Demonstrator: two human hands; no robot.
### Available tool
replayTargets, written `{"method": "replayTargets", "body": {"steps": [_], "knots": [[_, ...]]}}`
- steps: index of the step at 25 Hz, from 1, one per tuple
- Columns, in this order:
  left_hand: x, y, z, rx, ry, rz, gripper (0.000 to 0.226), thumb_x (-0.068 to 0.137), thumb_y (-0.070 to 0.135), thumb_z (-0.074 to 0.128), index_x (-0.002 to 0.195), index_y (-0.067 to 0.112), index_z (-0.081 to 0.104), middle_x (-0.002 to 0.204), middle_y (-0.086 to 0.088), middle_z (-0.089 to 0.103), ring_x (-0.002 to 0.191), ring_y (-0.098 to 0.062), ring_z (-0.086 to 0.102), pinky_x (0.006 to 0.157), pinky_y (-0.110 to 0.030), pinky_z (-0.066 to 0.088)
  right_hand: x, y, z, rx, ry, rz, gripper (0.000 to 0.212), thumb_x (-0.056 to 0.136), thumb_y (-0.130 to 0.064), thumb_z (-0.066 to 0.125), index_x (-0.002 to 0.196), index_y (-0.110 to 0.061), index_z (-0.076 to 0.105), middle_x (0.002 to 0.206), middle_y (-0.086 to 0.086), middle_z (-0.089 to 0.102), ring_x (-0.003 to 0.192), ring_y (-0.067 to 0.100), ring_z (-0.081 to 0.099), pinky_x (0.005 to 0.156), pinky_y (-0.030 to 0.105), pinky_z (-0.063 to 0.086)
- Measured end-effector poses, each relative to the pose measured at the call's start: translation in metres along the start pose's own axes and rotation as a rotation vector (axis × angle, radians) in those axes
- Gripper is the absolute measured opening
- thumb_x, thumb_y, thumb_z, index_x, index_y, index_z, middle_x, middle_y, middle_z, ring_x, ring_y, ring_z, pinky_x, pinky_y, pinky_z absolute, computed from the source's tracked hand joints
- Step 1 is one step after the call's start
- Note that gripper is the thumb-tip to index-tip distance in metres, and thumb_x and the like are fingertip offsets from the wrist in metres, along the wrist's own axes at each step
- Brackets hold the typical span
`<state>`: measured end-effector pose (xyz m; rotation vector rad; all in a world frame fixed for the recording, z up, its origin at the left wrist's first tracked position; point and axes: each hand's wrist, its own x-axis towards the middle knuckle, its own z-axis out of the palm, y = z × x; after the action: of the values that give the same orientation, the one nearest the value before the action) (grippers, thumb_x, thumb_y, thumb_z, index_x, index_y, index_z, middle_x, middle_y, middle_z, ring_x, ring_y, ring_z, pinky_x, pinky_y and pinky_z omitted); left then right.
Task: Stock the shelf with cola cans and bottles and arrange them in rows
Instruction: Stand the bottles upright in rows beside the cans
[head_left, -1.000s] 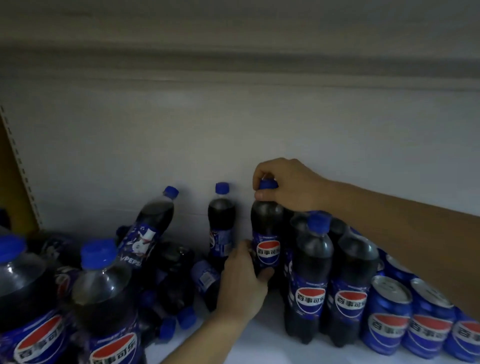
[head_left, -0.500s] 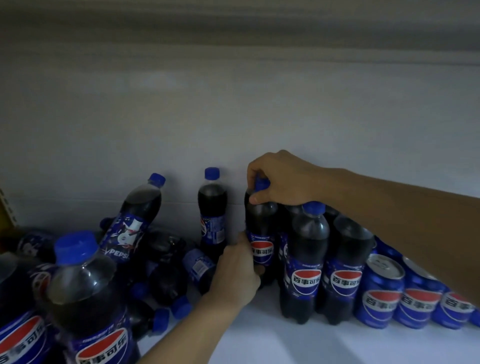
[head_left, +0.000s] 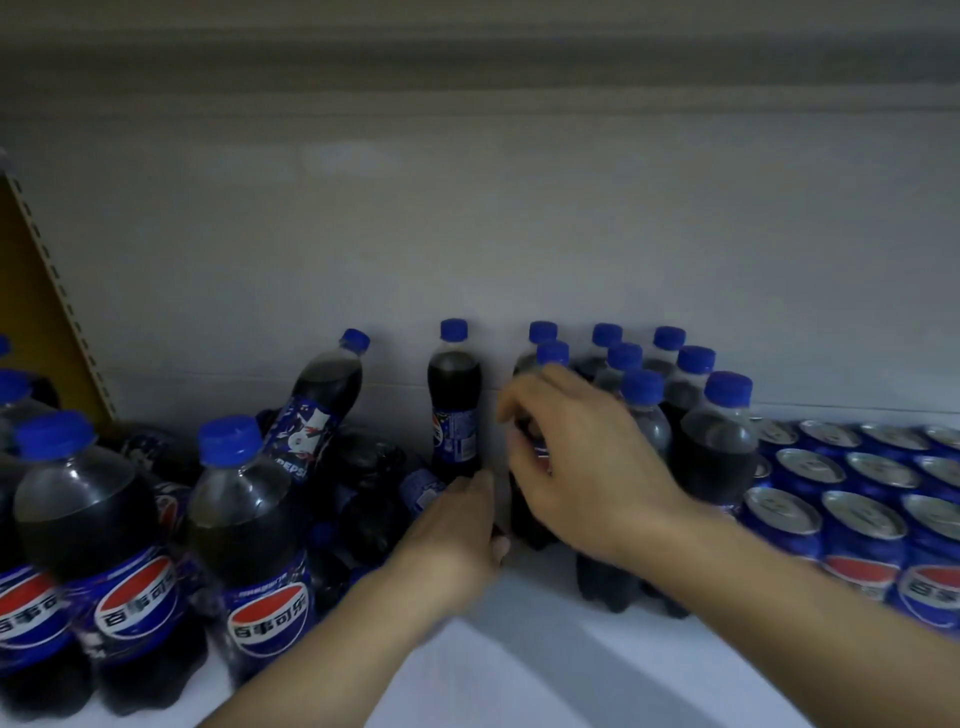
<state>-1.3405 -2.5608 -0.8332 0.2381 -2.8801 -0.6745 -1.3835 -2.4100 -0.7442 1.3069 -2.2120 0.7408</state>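
Note:
Small cola bottles with blue caps (head_left: 643, 387) stand in rows at the back of the white shelf (head_left: 530, 670). My right hand (head_left: 587, 462) hovers in front of the front-left bottle (head_left: 530, 514) of these rows, fingers spread and loosely bent, holding nothing. My left hand (head_left: 457, 535) sits low by that bottle's base, thumb beside it, fingers hidden behind the hand. A lone upright bottle (head_left: 454, 415) stands just left of the rows. Blue cola cans (head_left: 862, 525) fill the right side in rows.
A bottle (head_left: 322, 400) leans against the back wall over a heap of lying bottles (head_left: 374, 493). Larger cola bottles (head_left: 244, 525) crowd the front left. A perforated shelf post (head_left: 44, 291) runs up the left edge.
My right hand has let go of the bottle's cap and dropped in front of the rows. My left hand has slid down to the bottle's base. The camera has pulled back and right.

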Motion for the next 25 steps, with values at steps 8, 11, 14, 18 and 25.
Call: {"method": "replayTargets", "body": {"steps": [8, 11, 14, 18, 25], "knots": [[-0.051, -0.023, -0.002, -0.356, 0.057, -0.156, 0.046, 0.095, 0.016, 0.049, 0.136, 0.034, 0.057, 0.137, 0.008, 0.059, 0.131, -0.016, 0.052, 0.104, -0.017, 0.035, -0.047, 0.01, 0.109, 0.176, -0.404, 0.37, 0.053, 0.095, -0.045, 0.054, 0.141, -0.033, 0.031, 0.134, 0.004, 0.052, 0.114, 0.031, 0.059, 0.09, 0.039, 0.049], [-0.045, -0.019, 0.001, -0.862, 0.086, -0.42, 0.04, 0.096, 0.015, 0.056, 0.08, 0.045, 0.078, 0.096, 0.001, 0.075, 0.105, -0.022, 0.065, 0.102, -0.036, 0.045, -0.048, 0.01, 0.122, 0.252, -0.426, 0.441, 0.065, 0.093, -0.052, 0.053, 0.148, -0.033, 0.024, 0.133, 0.008, 0.055, 0.114, 0.031, 0.06, 0.092, 0.041, 0.051], [-0.037, -0.009, 0.002, -1.149, 0.147, -0.576, 0.021, 0.1, 0.012, 0.057, 0.093, 0.015, 0.076, 0.101, -0.021, 0.075, 0.1, -0.034, 0.07, 0.099, -0.048, 0.054, -0.051, 0.003, 0.123, 0.33, -0.332, 0.534, 0.061, 0.092, -0.053, 0.052, 0.146, -0.032, 0.031, 0.127, 0.008, 0.056, 0.114, 0.029, 0.059, 0.094, 0.037, 0.049], [-0.033, 0.001, 0.002, -1.408, 0.14, -0.675, 0.029, 0.101, 0.025, 0.057, 0.121, 0.006, 0.065, 0.106, -0.023, 0.075, 0.098, -0.036, 0.074, 0.075, -0.043, 0.061, -0.058, -0.001, 0.093, 0.43, -0.255, 0.551, 0.044, 0.084, -0.053, 0.06, 0.121, -0.036, 0.045, 0.111, -0.004, 0.054, 0.103, 0.02, 0.059, 0.089, 0.034, 0.049], [-0.043, 0.01, 0.005, -1.524, -0.076, -0.674, 0.041, 0.085, 0.025, 0.074, 0.12, 0.002, 0.069, 0.106, -0.025, 0.075, 0.099, -0.039, 0.073, 0.092, -0.051, 0.057, -0.087, -0.011, 0.05, 0.254, -0.275, 0.387, 0.069, 0.065, -0.068, 0.066, 0.123, -0.049, 0.034, 0.113, -0.02, 0.035, 0.103, 0.003, 0.055, 0.08, 0.015, 0.047]]}}
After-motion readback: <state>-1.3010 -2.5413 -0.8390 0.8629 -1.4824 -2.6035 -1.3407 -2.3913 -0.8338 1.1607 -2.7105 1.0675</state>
